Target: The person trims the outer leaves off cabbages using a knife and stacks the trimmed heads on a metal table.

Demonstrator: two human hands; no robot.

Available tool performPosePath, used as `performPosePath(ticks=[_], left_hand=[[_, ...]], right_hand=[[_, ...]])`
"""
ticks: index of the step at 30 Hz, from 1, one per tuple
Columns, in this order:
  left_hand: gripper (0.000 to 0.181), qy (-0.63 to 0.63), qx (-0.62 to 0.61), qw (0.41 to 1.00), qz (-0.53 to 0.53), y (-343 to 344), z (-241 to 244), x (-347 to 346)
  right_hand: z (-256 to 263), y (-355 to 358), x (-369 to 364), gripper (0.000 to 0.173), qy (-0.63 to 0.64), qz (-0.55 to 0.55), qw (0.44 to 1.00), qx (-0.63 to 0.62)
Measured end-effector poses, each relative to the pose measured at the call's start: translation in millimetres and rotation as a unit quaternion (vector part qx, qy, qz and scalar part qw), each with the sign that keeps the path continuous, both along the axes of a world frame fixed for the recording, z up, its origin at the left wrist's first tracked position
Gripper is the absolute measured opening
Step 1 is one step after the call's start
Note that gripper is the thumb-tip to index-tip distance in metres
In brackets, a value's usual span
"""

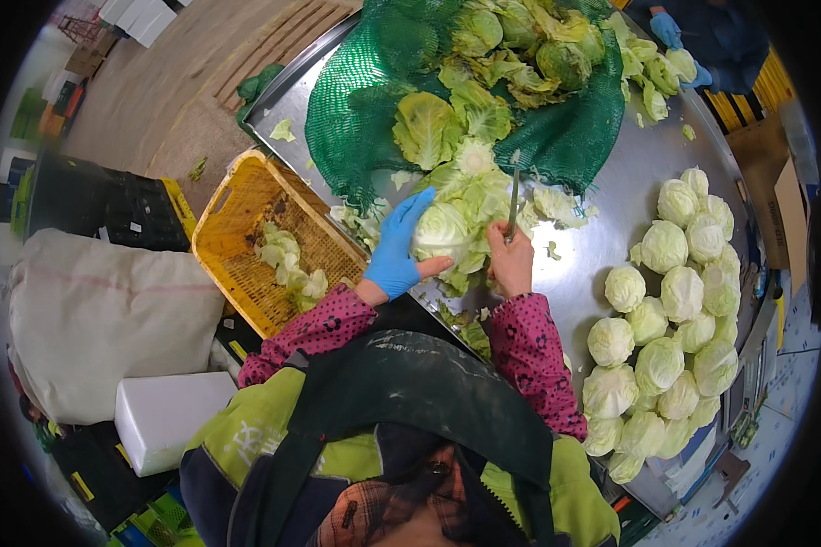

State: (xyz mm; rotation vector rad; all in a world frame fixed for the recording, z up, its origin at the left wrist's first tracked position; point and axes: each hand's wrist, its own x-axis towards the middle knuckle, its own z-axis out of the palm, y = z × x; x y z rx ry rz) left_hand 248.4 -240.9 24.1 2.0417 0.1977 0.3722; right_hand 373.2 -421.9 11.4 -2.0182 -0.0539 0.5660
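Observation:
In a blue glove with the thumb bare, my left hand (398, 247) grips a pale green cabbage head (442, 231) from its left side. My bare right hand (511, 258) is closed around a knife (514, 195), its blade pointing away from me just right of that head. Loose outer leaves (475, 188) lie under and behind the cabbage. Beyond them a green mesh sack (356, 116) is spread open, holding untrimmed heads and yellowed leaves (520, 55). Everything rests on a stainless steel table (554, 284).
Several trimmed cabbages (663, 369) are piled along the table's right side. A yellow plastic crate (212, 225) with leaf scraps stands at the left edge, near a white sack (109, 314) and a foam box (178, 417). A co-worker's blue-gloved hand (698, 76) holds a cabbage at far right.

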Motion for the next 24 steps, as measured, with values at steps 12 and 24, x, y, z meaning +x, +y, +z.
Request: performPosePath(ticks=[12, 24], left_hand=[[0.102, -0.011, 0.018, 0.999, -0.038, -1, 5, -19], [0.097, 0.018, 0.028, 0.997, -0.071, 42, 32, -3]], right_hand=[[35, 31, 32, 0.044, -0.096, 0.219, 0.969, -0.066], [-8, 35, 27, 0.031, -0.147, 0.066, 0.982, -0.097]])
